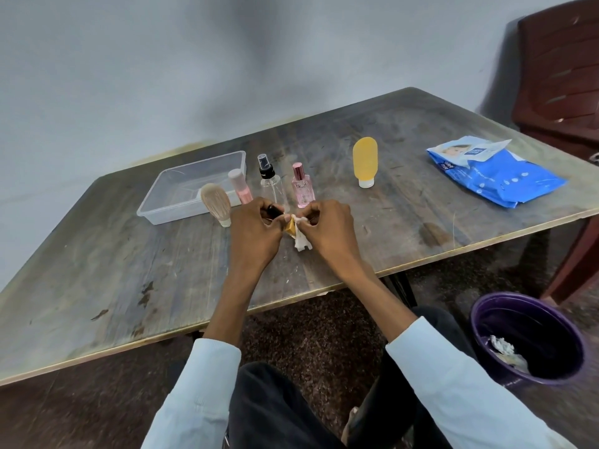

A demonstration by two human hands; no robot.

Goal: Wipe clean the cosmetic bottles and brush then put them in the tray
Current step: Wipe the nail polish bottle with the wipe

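While my left hand pinches a small amber bottle with a black cap above the worn wooden bench, my right hand rubs it with a white wipe (both grips curled tight). I judge wiping is under way; next it goes into the clear plastic tray, still empty.

wall: grey | table: worn wood | chair: maroon | floor: speckled

Pink perfume bottle: short pale logo on front, too blurred to read.
Blue wipes pack: white print, unreadable.
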